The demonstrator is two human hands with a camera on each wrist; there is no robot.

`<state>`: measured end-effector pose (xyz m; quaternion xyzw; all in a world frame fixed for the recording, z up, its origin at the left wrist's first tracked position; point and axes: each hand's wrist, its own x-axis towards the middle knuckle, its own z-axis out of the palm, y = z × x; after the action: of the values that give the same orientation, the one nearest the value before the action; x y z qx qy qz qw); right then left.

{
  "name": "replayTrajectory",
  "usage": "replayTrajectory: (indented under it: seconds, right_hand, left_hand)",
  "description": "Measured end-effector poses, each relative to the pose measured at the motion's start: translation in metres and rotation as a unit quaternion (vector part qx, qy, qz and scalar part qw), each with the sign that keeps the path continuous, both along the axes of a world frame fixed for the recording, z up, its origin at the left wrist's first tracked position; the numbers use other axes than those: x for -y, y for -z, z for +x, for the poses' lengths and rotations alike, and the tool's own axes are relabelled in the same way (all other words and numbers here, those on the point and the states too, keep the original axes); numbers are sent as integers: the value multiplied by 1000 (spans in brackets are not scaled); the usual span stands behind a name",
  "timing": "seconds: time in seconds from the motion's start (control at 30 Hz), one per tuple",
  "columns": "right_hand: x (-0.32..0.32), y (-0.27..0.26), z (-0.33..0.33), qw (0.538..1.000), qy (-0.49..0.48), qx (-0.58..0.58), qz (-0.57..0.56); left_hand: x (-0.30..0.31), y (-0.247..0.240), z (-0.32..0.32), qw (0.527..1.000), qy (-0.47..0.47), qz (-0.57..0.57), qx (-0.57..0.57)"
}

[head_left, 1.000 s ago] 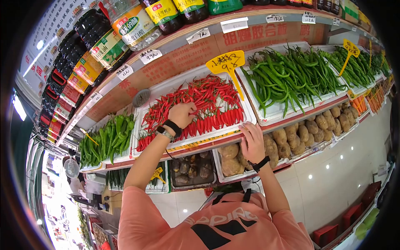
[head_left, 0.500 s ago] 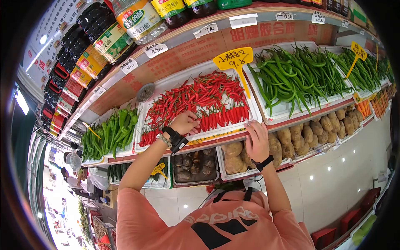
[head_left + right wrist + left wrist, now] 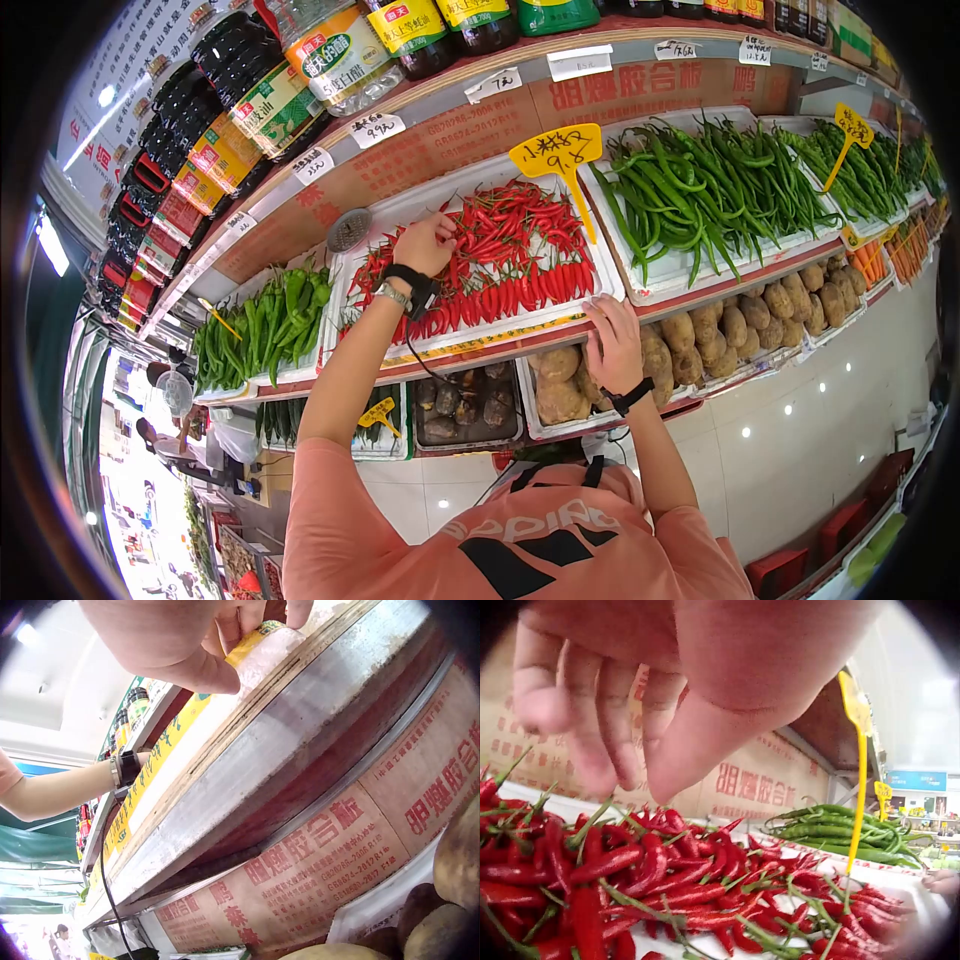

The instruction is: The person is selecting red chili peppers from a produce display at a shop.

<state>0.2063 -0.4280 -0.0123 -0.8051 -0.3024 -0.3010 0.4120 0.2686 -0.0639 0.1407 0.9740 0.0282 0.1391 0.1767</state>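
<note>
Red chilies (image 3: 510,215) lie in a white foam tray (image 3: 610,268), heaped loosely at the back and lined up side by side along the front. My left hand (image 3: 425,246) hangs over the left part of the heap. In the left wrist view its fingers (image 3: 585,735) point down with the thumb close by, fingertips just above the chilies and their green stems, and no chili shows between them. My right hand (image 3: 614,335) rests at the tray's front right corner. The right wrist view shows its fingers on the shelf edge (image 3: 247,727) over a yellow printed strip.
Green chilies (image 3: 700,190) fill a tray to the right, green peppers (image 3: 265,330) one to the left. A yellow price sign (image 3: 556,150) stands at the tray's back right. A round metal dish (image 3: 349,230) sits at its back left corner. Potatoes (image 3: 735,325) lie below.
My left hand first drew back toward the front row of chilies, then moved away from me to the heap behind. The right hand has stayed at the tray's edge.
</note>
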Motion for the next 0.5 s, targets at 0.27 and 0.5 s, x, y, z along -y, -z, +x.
replayTrajectory:
  seconds: [0.27,0.5]
  right_hand:
    - [1,-2,-1,1000,-2,-1,7]
    - [1,-2,-1,1000,-8,-5,8]
  left_hand:
    - [14,19,35,988,-105,81,-81]
    - [34,8,33,969,-159,155,-111]
